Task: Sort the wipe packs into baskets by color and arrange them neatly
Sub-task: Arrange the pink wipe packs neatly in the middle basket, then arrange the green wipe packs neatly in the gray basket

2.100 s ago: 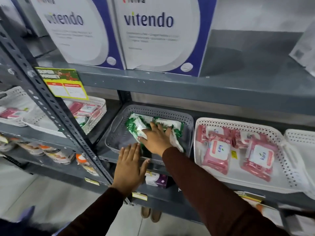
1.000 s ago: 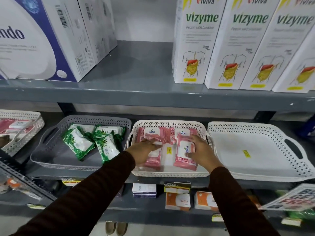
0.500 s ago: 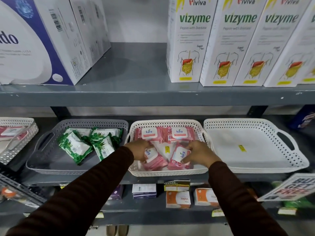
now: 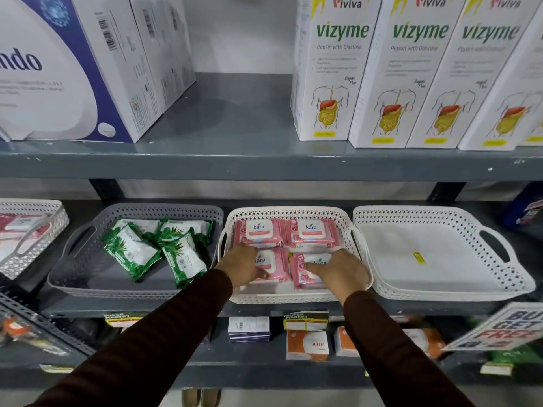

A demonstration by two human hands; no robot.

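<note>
Four pink packs [image 4: 263, 232] lie two by two in the middle white basket [image 4: 289, 298]. The left hand [image 4: 241, 267] rests fingers down on the front left pack, the right hand [image 4: 339, 270] likewise on the front right pack; whether either grips cannot be told. Green packs [image 4: 130, 251] lie loosely overlapping in the grey basket [image 4: 97, 289] beside it.

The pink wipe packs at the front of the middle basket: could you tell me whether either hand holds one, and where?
Left hand rests on the front-left pink pack, right hand on the front-right pink pack; neither is lifted.
</note>
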